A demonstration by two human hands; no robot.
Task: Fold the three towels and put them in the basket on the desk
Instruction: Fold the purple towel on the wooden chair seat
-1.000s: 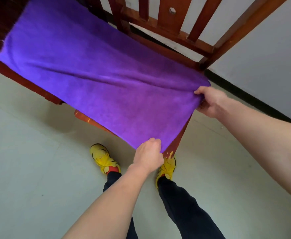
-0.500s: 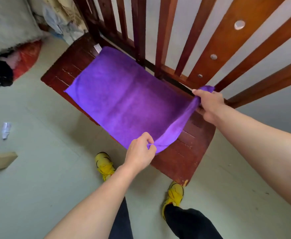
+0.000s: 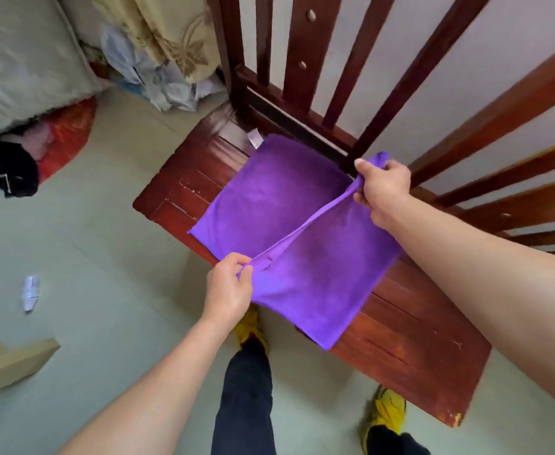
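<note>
Left hand (image 3: pixel 228 287), right hand (image 3: pixel 382 188) pinch purple towel (image 3: pixel 269 198).

Red-brown wooden bench (image 3: pixel 410 339), crumpled paper (image 3: pixel 30 292) on pale floor (image 3: pixel 105 257), red bag (image 3: pixel 67 133)

Over the dark red wooden bench (image 3: pixel 410 349) serving as worktop, the left hand (image 3: pixel 228 289) and right hand (image 3: pixel 382 187) each pinch a corner of the purple towel (image 3: pixel 269 195), its lifted edge stretched between their grips while the rest lies on the slats.
</note>
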